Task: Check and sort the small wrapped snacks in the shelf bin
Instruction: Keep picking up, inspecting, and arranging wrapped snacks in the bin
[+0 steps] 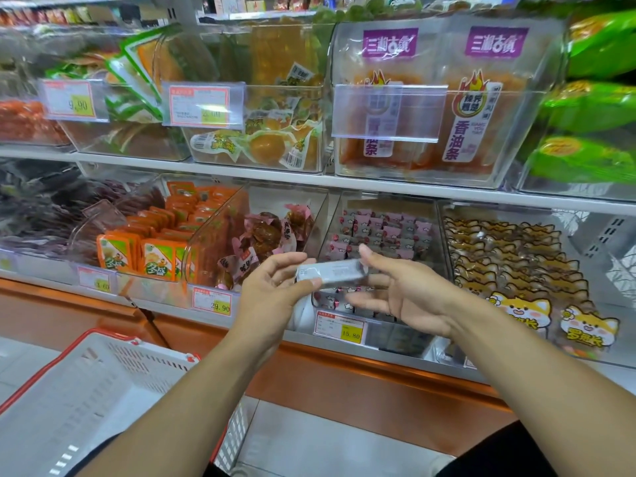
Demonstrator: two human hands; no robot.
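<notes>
A shop aisle with two tiers of clear bins on a white shelf (309,182), above an orange base. Nearest, at lower left, a white basket (86,401) with red rim sits beside the person's left forearm. Both arms reach forward and meet in front of the lower tier. The left hand (272,290) pinches the left end of a small grey wrapped snack (330,271), thumb under it and fingers curled over the top. The right hand (402,294) holds the right end between thumb and forefinger, its other fingers spread loosely below. The snack lies level between the hands, just in front of the bin (378,235) of small pink-and-white packets, above that bin's price tag (339,327) reading 15.80. Left of this bin is one with brown snacks in pink wrap (268,235), then orange packets (151,253). To the right lie packets (523,304) printed with cartoon cats. On the upper tier stand bins of orange strips with purple labels (444,98) and yellow snacks (268,146).
</notes>
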